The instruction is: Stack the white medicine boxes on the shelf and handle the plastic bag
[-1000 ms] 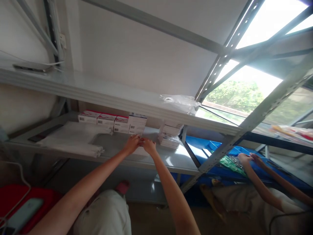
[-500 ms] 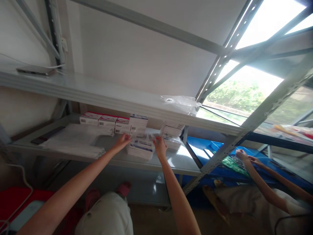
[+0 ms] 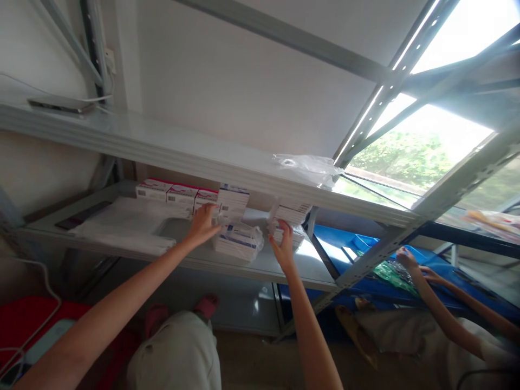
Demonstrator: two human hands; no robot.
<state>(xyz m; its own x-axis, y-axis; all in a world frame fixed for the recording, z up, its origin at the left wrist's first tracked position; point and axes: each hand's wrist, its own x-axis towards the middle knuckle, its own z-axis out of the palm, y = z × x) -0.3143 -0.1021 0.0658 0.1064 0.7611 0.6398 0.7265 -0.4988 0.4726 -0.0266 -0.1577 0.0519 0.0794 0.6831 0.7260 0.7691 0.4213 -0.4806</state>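
- The left hand (image 3: 203,225) is now empty, its thumb and fingers parted, just left of the bagged bundle (image 3: 239,242); half a second ago it pinched near the bag's edge; whether it touches plastic now, I cannot tell;
- The right hand (image 3: 283,246) has moved rightward off the bundle, fingers loosely spread, in front of the wrapped stacks (image 3: 293,211); contact there is unclear;
- The bundle remains on the lower shelf (image 3: 195,253), in front of the upright white box stack (image 3: 233,203); its plastic, earlier raised between both hands, now sits lower on it.
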